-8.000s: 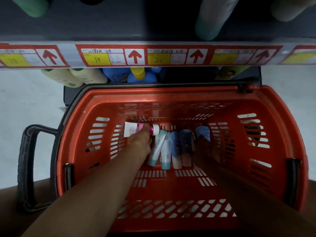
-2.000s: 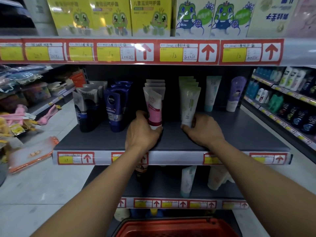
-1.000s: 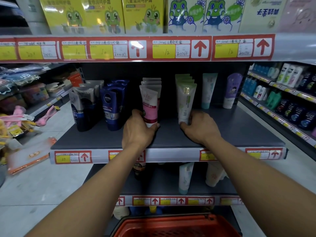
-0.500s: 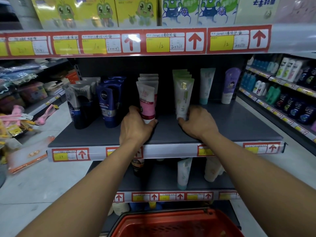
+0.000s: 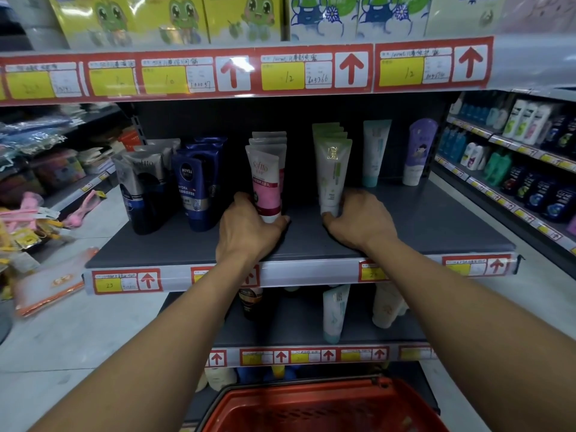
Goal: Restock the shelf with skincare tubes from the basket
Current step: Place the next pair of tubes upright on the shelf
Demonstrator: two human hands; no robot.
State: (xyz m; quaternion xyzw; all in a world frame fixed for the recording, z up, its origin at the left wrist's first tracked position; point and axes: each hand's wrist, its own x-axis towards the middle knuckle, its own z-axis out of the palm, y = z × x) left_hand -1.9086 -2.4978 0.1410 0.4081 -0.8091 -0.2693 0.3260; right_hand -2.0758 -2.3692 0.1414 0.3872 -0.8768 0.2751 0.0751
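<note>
A pink and white tube [image 5: 265, 185] stands upright at the front of its row on the dark grey shelf [image 5: 420, 226]. My left hand [image 5: 247, 229] grips its base, fingers curled round the cap. To the right, a pale green tube [image 5: 332, 176] stands at the front of another row, and my right hand [image 5: 358, 221] holds its bottom end. The red basket [image 5: 314, 406] shows at the bottom edge of the view, its contents hidden.
Dark blue tubes [image 5: 196, 185] and silver-black tubes [image 5: 143, 185] stand left of my hands. A teal-capped tube [image 5: 374, 151] and a purple bottle [image 5: 419, 151] stand at the back right. More tubes sit on the lower shelf [image 5: 296, 328]. Another aisle rack [image 5: 514, 157] runs along the right.
Both hands stay at the bases of the pink and green tubes on the shelf. The view has tilted slightly down, showing more of the basket. Eight seconds ago both hands were in the basket.
</note>
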